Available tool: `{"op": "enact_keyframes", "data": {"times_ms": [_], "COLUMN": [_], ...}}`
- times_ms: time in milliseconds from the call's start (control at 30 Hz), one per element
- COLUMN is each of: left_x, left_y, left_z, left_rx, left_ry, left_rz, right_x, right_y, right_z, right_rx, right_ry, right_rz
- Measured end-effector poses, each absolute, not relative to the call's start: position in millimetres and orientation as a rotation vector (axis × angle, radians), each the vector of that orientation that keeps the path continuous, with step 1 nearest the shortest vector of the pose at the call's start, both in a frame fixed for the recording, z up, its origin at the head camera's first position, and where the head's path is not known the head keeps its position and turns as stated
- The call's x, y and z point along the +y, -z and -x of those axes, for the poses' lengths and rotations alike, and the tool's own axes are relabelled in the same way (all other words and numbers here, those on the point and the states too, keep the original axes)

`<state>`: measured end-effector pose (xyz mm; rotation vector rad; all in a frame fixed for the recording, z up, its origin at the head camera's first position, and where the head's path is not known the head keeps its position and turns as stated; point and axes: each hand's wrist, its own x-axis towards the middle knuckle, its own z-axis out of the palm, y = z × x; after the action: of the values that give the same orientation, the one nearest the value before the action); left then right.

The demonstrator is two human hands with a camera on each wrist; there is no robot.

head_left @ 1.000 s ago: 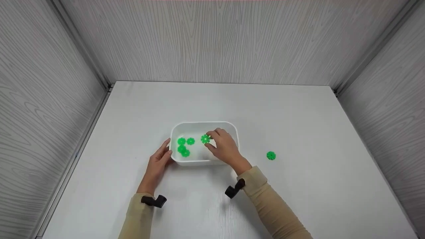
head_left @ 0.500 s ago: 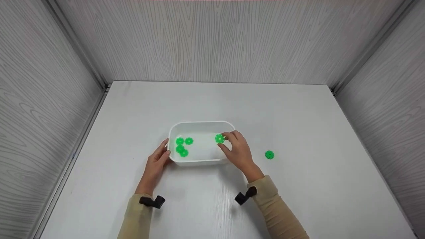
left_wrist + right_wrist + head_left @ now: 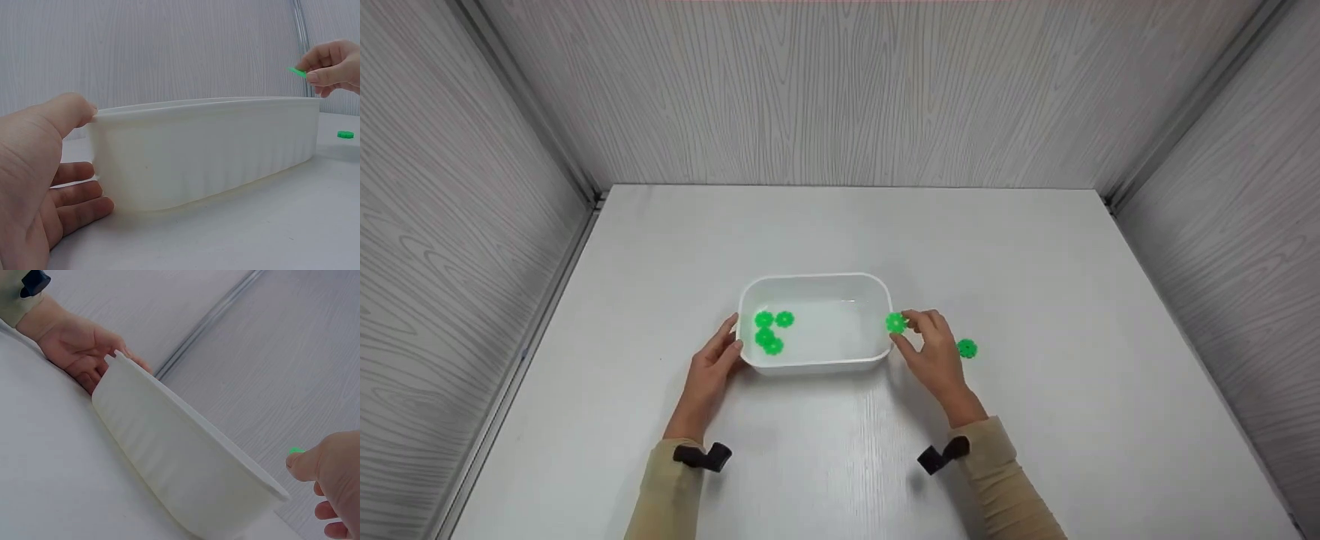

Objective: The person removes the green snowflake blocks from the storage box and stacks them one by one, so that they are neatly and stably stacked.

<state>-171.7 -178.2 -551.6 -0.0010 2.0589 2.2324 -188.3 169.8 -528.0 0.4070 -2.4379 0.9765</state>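
A white plastic tub (image 3: 817, 366) stands on the table, with several green flower-shaped discs (image 3: 784, 319) lying in its left part. My left hand (image 3: 710, 379) holds the tub's left end; in the left wrist view its thumb (image 3: 73, 112) is on the rim and its fingers rest against the outer wall. Between thumb and fingertips, my right hand (image 3: 936, 360) pinches another green flower-shaped disc (image 3: 895, 322), raised over the tub's right rim. One more green disc (image 3: 967, 348) lies on the table just right of that hand. The right wrist view mostly hides the pinched disc.
The white table (image 3: 840, 232) is bordered by wood-grain panels at the back (image 3: 840, 90), left (image 3: 450, 247) and right (image 3: 1222, 150). A black wrist mount (image 3: 703, 457) sits on the left sleeve, and another mount (image 3: 943, 455) on the right.
My right hand has carried the pinched disc rightward from over the tub's inside to its right rim. The left hand stays at the tub's left end.
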Motion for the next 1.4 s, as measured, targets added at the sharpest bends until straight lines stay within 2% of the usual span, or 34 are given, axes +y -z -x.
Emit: {"op": "enact_keyframes", "data": {"times_ms": [567, 1033, 1400], "left_x": [-183.6, -179.5, -179.2], "left_y": [574.2, 551.2, 552.4], "left_z": [180.2, 170.7, 171.1], "left_rx": [2.078, 2.06, 2.064], "left_ry": [-2.273, -2.229, -2.232], "left_rz": [0.002, 0.032, 0.023], "right_x": [226.6, 252.3, 259.3], "right_y": [552.9, 565.6, 570.9], "right_z": [178.2, 168.8, 172.5], "right_rx": [-2.457, -2.667, -2.756], "right_ry": [-0.981, -0.972, -0.847], "right_rz": [-0.166, 0.211, 0.238]}}
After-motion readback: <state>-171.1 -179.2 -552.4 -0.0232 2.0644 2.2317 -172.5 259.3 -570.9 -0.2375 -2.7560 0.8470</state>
